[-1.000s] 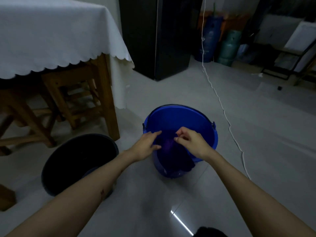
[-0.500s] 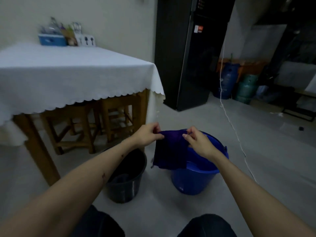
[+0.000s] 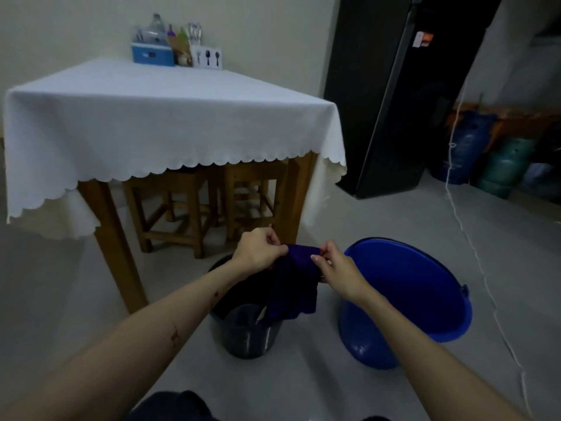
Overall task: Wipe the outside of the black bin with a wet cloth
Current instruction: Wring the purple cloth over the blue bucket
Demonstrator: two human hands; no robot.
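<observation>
Cloth-readying step: left hand [image 3: 258,252] and right hand [image 3: 337,270] pinch the purple cloth [image 3: 293,287] above the black bin [image 3: 247,335], whose outer wall needs wiping next.

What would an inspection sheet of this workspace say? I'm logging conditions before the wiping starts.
Surface: grey tiled floor, bare around the buckets.
Job's things: round black plastic bin on the floor; dark purple cloth hanging over it; blue plastic bucket to its right.
Clutter: containers on the white-clothed wooden table.
Grippers: left hand and right hand pinch the cloth's top edge.
Cables: white cord trailing across the floor.
Surroundings: tall black cabinet, gas cylinders.
</observation>
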